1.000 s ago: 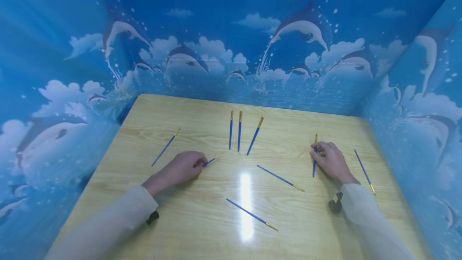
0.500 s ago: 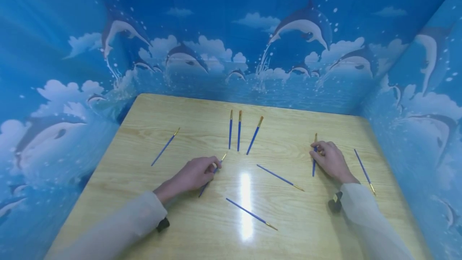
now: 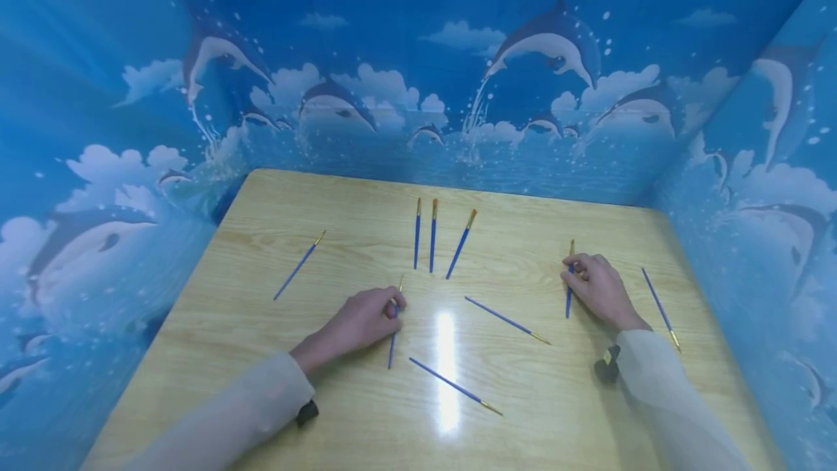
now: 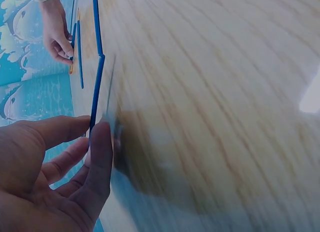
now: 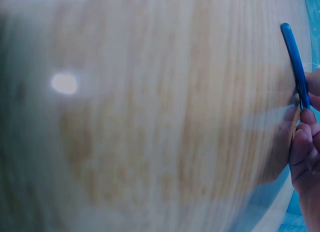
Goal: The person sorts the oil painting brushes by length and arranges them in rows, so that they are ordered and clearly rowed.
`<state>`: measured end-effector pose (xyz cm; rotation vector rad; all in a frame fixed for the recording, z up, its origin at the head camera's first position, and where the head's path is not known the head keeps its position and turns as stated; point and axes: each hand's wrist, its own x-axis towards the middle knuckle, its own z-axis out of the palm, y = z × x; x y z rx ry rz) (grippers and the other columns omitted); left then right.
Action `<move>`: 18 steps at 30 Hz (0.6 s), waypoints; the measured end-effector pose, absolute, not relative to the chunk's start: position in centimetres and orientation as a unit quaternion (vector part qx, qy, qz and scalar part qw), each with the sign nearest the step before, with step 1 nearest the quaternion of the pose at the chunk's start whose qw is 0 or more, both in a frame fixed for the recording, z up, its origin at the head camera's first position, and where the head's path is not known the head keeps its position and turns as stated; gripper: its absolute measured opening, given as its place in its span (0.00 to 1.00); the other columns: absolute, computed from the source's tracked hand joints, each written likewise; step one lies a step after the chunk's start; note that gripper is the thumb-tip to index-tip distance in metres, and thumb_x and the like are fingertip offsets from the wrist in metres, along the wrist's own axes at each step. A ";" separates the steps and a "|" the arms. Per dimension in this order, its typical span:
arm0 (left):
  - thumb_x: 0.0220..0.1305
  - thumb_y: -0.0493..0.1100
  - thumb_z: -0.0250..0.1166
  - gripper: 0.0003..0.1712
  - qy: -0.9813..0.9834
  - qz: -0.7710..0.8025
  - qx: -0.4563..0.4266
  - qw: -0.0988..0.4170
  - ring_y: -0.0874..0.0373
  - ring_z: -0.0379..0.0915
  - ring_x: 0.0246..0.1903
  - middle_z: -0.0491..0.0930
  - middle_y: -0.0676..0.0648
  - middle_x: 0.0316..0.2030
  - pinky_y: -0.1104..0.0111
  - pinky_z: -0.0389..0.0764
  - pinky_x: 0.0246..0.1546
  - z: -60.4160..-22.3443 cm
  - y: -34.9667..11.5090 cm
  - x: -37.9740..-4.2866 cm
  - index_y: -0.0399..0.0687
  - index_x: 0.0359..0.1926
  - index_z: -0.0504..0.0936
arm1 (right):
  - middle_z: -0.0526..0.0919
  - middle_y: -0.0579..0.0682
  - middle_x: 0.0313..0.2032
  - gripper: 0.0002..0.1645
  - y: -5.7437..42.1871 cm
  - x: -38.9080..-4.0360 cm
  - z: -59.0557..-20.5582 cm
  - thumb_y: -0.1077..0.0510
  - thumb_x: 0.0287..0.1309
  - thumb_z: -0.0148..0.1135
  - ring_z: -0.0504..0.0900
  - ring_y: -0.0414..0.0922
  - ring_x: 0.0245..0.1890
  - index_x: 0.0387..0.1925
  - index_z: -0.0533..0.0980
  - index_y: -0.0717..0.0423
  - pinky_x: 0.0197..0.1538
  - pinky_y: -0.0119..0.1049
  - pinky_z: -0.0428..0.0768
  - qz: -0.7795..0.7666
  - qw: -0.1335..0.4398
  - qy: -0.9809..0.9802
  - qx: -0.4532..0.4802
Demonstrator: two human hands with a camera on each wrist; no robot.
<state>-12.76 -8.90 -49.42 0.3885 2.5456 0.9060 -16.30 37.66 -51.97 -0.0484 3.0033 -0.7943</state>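
— Pinching a blue paintbrush (image 3: 394, 322) between thumb and fingertips, my left hand (image 3: 360, 318) rests on the wooden table (image 3: 261, 325), near its middle. The brush lies almost straight away from me, bristle end pointing toward the far wall, handle end trailing toward my edge of the table.

— And the other hand?

— My right hand (image 3: 596, 289) sits over on the right side, fingers curled round a second brush (image 3: 569, 283). Its golden tip pokes out past my knuckles, the blue handle runs back toward me along the tabletop. The right wrist view shows that handle against my fingertips (image 5: 306, 122), low to the wood.

— What lies between the two?

— Two loose brushes. One slants (image 3: 506, 320) between my hands, tip toward the right. Another (image 3: 455, 387) lies nearer to me, just right of the brush in my left hand, also slanted.

— Farther back?

— Three brushes (image 3: 433, 237) in a loose row beyond my left hand, bristles toward the far wall, two nearly parallel and the third leaning right. A single one (image 3: 298, 265) lies well apart on the left side, and one more (image 3: 660, 309) lies just outside my right hand, near the table's right edge.
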 end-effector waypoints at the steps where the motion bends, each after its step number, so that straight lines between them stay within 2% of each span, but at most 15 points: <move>1: 0.66 0.39 0.75 0.18 0.914 0.323 0.139 0.204 0.59 0.79 0.39 0.85 0.53 0.41 0.62 0.84 0.45 -49.5 -8.8 -12.8 0.51 0.56 0.85 | 0.79 0.68 0.56 0.25 37.7 -16.3 -52.0 0.52 0.80 0.61 0.81 0.65 0.55 0.66 0.77 0.64 0.60 0.66 0.81 -0.255 0.018 0.967 -0.015; 9: 0.67 0.41 0.74 0.19 0.924 0.300 0.129 0.197 0.60 0.75 0.36 0.80 0.54 0.39 0.66 0.81 0.41 -49.7 -8.4 -12.5 0.50 0.58 0.85 | 0.79 0.68 0.56 0.25 37.7 -16.3 -52.1 0.52 0.79 0.61 0.81 0.65 0.55 0.66 0.77 0.64 0.60 0.66 0.81 -0.252 0.020 0.968 -0.011; 18: 0.69 0.42 0.73 0.16 0.935 0.274 0.131 0.182 0.60 0.75 0.40 0.80 0.54 0.41 0.59 0.81 0.50 -49.8 -8.1 -12.1 0.52 0.56 0.84 | 0.79 0.68 0.56 0.24 37.6 -16.3 -52.0 0.52 0.79 0.62 0.82 0.66 0.55 0.66 0.77 0.64 0.60 0.66 0.81 -0.251 0.016 0.968 -0.011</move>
